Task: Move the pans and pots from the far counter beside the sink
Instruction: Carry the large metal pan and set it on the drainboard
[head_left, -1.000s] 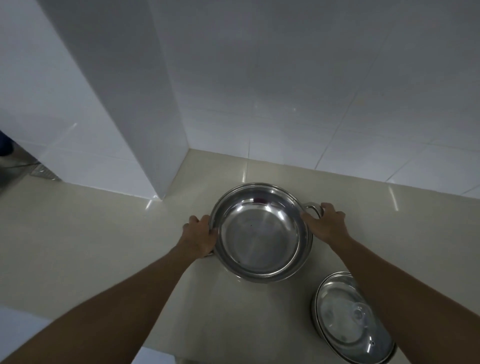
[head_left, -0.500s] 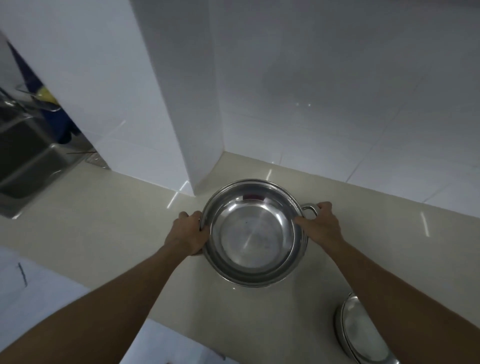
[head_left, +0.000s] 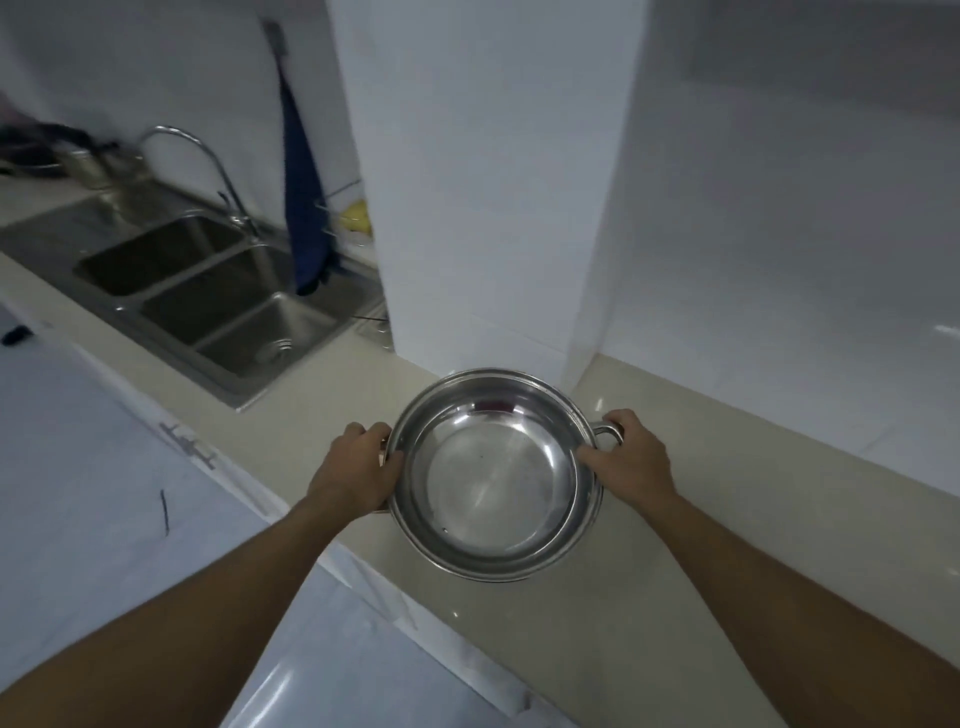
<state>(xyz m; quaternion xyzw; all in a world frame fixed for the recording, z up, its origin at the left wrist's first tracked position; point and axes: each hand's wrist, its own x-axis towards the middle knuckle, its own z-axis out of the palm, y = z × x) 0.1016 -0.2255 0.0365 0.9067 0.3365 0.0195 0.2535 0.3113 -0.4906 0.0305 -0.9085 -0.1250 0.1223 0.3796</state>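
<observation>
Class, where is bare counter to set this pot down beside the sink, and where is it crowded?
Bare counter between the sink and the pillar, left of the pot. Crowded behind the sink: faucet, blue cloth, wire rack.

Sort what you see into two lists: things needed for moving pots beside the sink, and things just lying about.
Job: round stainless steel two-handled pot; left hand and right hand gripping it; steel double-basin sink; beige counter.
Lying about: dark blue hanging cloth; chrome tap; small yellow object.

Left handle of pot (head_left: 493, 478) — mostly hidden; clutter (head_left: 93, 163) beyond sink (head_left: 291, 325) blurred.
</observation>
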